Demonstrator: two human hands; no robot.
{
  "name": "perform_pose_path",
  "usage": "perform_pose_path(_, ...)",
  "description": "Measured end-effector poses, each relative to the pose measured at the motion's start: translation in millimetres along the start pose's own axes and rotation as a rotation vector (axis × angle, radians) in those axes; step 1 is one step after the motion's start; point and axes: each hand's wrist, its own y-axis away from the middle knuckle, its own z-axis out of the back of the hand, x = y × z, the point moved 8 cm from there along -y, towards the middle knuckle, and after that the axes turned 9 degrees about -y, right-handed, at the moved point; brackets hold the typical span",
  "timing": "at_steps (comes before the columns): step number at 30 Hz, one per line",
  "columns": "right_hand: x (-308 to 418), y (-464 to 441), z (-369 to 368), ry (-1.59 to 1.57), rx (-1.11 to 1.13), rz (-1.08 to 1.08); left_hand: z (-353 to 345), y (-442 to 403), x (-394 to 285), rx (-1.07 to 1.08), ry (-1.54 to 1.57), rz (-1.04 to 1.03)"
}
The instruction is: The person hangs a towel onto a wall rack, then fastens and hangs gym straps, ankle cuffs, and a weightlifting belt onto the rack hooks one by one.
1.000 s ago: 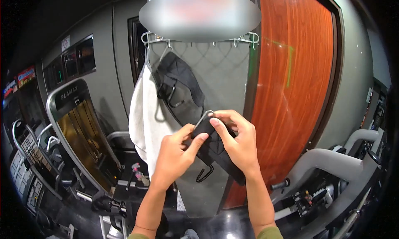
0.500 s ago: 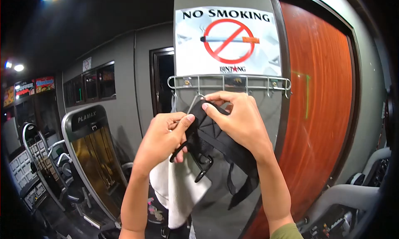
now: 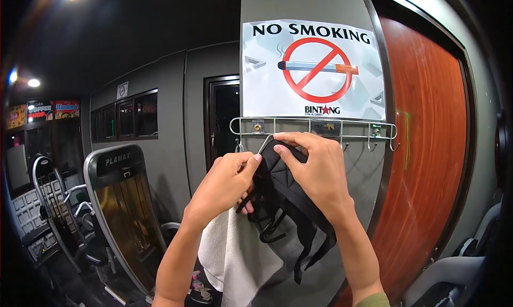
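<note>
A black padded strap (image 3: 293, 192) with a stitched end and dangling black tails is held up between my two hands, just under the wall hook rack (image 3: 347, 127). My right hand (image 3: 323, 171) pinches its upper end between thumb and fingers. On the other side, my left hand (image 3: 227, 184) is closed, thumb pressed to forefinger at the strap's left edge. A thin light-coloured loop (image 3: 264, 143) rises from there toward the rack; whether it catches a hook is hidden by my fingers. Below my left hand hangs a white towel (image 3: 243, 253), its upper attachment hidden.
Above the rack is a no smoking sign (image 3: 315, 67). To the right stands a reddish wooden door (image 3: 422, 141), with grey equipment tubing (image 3: 449, 275) low beside it. A weight machine (image 3: 120, 200) stands at the left.
The view has shifted, so the sign, rack and hands sit lower and further right. Both hands keep their grip on the strap, whose hanging tails have swung and turned.
</note>
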Motion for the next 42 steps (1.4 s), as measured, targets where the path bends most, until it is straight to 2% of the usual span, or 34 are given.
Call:
perform_pose_path(5, -5, 4, -2, -0.004, -0.020, 0.005, -5, 1, 2, 0.079, -0.019, 0.014)
perform_pose_path(13, -11, 13, -9, 0.073, 0.017, -0.013, -13, 8, 14, 0.009, -0.109, 0.000)
perform_pose_path(18, -12, 18, -8, 0.087, 0.002, -0.003, -11, 7, 15, -0.183, -0.351, -0.202)
perform_pose_path(21, -11, 23, -7, 0.111, -0.006, 0.011, -10, 13, 9, -0.288, -0.470, -0.247)
perform_pose_path(22, -9, 24, -7, 0.116, -0.006, 0.014, -11, 13, 9, -0.290, -0.466, -0.250)
perform_pose_path(24, -6, 30, -5, 0.102, -0.028, 0.010, -5, 20, 5, -0.457, -0.508, -0.296)
perform_pose_path(28, 3, 44, 2, 0.149, -0.034, 0.007, 7, 33, -7, -0.565, -0.542, -0.295)
perform_pose_path(30, 20, 52, 8, 0.292, -0.101, 0.196, 10, 42, -15, -0.604, -0.344, -0.498)
perform_pose_path(33, 28, 66, 15, 0.202, -0.111, 0.176, 10, 56, -19, -0.613, -0.394, -0.574)
perform_pose_path(36, 40, 83, 16, 0.116, -0.082, 0.118, 10, 74, -20, -0.554, -0.396, -0.561)
perform_pose_path(42, 58, 134, -1, -0.151, 0.014, -0.049, 1, 121, 5, -0.373, -0.300, -0.431)
